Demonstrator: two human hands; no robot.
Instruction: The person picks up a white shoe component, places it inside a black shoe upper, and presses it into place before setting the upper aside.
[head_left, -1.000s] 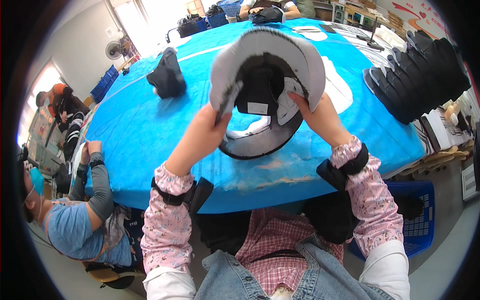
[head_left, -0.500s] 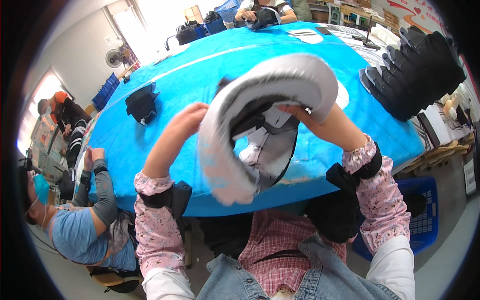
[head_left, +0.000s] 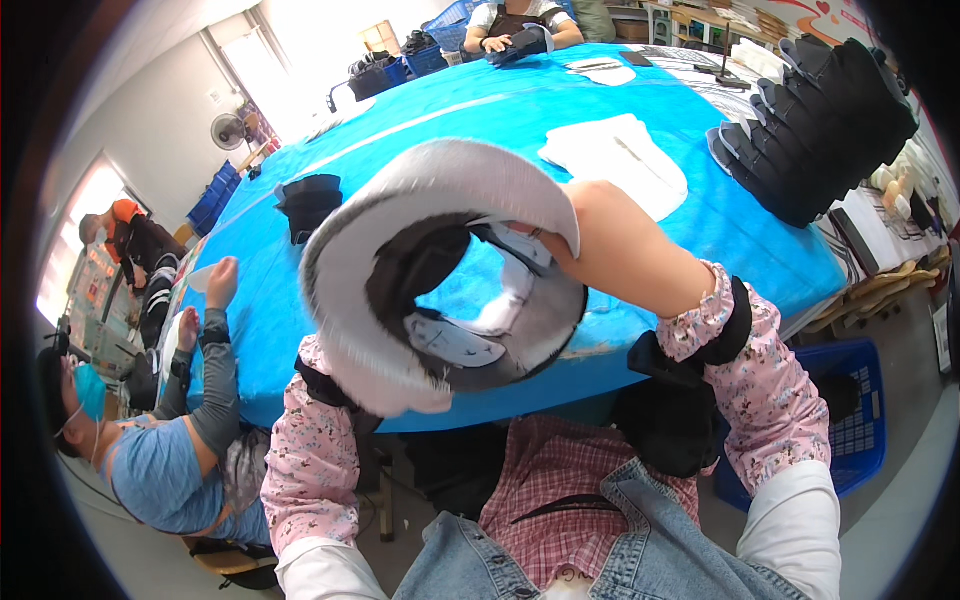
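A ring-shaped sewn piece (head_left: 340,270) with a broad white fuzzy band, a dark inner edge and white padding inside hangs tilted over the table's near edge. I cannot make out its exact kind. At its right side my right hand (head_left: 590,220) is closed on the rim, with the fingers reaching inside and partly hidden. My left hand is hidden behind the piece's left side; only the pink floral sleeve below shows. Blue cloth is visible through the opening. Just beyond lies a flat white piece (head_left: 625,165) with a slit.
The table has a blue cover (head_left: 400,135). A tall stack of black pieces with grey tips (head_left: 825,140) leans at right; a smaller black stack (head_left: 308,205) stands at left. A blue basket (head_left: 850,420) is below right. A co-worker (head_left: 165,440) sits close at left, another opposite.
The ring-shaped piece has moved left and turned, uncovering the flat white piece. My left hand has gone out of sight behind it. The co-worker at left has raised a hand holding something white.
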